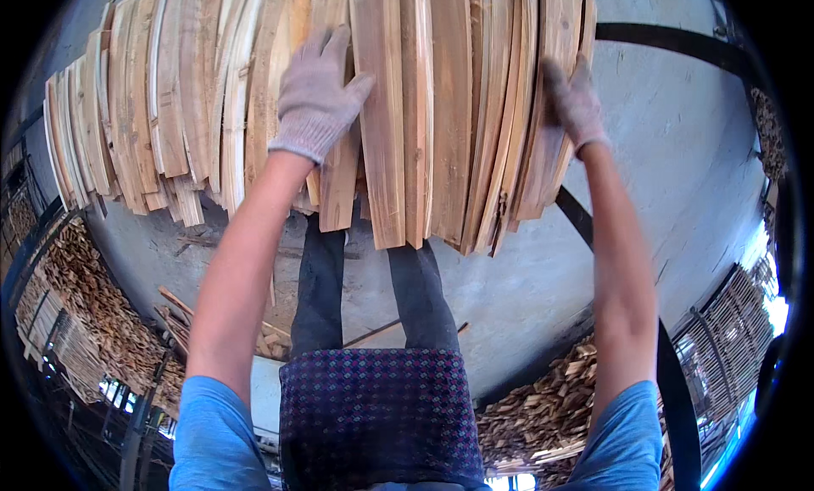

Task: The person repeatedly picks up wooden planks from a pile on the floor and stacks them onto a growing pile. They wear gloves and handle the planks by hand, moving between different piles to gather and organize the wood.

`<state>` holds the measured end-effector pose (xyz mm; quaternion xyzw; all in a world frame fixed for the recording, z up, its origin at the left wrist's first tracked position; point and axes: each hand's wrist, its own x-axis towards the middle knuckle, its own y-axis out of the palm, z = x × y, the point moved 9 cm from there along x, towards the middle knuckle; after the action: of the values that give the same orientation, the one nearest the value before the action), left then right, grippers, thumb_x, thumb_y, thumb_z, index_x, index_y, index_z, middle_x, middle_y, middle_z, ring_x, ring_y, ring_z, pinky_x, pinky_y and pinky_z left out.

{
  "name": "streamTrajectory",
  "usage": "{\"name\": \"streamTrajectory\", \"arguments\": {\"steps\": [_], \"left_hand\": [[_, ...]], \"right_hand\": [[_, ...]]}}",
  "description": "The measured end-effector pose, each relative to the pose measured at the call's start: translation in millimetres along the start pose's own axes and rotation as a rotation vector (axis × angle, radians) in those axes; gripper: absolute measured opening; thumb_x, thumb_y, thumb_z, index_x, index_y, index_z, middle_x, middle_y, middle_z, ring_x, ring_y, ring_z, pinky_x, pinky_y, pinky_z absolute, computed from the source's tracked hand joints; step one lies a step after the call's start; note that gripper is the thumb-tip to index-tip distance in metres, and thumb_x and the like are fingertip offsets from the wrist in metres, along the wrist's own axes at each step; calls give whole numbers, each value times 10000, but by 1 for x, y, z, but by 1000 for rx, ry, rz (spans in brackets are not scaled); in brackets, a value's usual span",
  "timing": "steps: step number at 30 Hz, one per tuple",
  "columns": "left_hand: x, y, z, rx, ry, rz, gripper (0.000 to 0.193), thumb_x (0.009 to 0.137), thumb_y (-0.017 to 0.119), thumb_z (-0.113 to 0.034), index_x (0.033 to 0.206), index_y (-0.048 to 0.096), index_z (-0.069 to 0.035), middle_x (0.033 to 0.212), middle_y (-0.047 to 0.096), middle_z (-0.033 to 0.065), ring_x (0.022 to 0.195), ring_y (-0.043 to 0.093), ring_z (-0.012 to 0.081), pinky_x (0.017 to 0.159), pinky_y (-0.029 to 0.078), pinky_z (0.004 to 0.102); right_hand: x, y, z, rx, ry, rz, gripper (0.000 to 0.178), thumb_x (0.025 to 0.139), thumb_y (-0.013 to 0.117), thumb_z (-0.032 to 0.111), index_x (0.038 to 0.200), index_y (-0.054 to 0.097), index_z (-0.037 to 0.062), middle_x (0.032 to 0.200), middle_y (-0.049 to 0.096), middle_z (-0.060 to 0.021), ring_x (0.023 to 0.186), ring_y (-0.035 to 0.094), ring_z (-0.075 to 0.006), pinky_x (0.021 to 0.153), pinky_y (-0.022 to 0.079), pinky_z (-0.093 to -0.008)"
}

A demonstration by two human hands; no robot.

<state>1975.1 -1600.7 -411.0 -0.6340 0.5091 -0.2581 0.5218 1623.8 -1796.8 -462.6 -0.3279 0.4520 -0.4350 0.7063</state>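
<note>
A wide row of rough, narrow wooden boards (449,118) lies in front of me, the boards side by side with uneven near ends. My left hand (320,92), in a greyish knitted work glove, rests on the boards left of the middle. Its fingers point away from me, and the thumb is spread toward the edge of a raised board. At the row's right edge is my right hand (575,103), gloved too, with its palm side against the outermost board and its fingers apart. Their far ends pass out of the picture.
Grey concrete floor (670,126) surrounds the boards. A dark curved bar (670,37) runs out at the right. Heaps of wood pieces lie at the left (106,287) and behind me (543,406). Loose sticks (178,309) are on the floor near my legs.
</note>
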Motion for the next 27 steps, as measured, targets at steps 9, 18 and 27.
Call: {"name": "streamTrajectory", "arguments": {"steps": [9, 18, 27], "left_hand": [[-292, 13, 32, -351, -407, 67, 638, 852, 745, -283, 1376, 544, 21, 1291, 609, 238, 1195, 585, 433, 1036, 472, 503], [-451, 56, -49, -682, -671, 567, 601, 943, 671, -365, 1426, 542, -32, 1367, 606, 207, 1248, 591, 377, 1067, 469, 484], [-542, 40, -20, -740, -899, 327, 594, 916, 686, -344, 1408, 555, -37, 1340, 620, 213, 1237, 596, 395, 1061, 474, 479]], "right_hand": [[-273, 91, 233, -108, -863, 323, 857, 656, 902, 320, 1418, 574, 108, 1482, 496, -232, 1367, 467, -450, 1136, 375, -602], [-285, 184, 249, -697, -1299, 786, 715, 763, 807, 382, 1408, 602, 152, 1596, 446, -108, 1538, 307, -321, 1278, 169, -582], [-276, 179, 285, -757, -1206, 537, 673, 772, 850, 374, 1338, 597, 110, 1525, 486, -132, 1489, 350, -367, 1212, 267, -593]]}}
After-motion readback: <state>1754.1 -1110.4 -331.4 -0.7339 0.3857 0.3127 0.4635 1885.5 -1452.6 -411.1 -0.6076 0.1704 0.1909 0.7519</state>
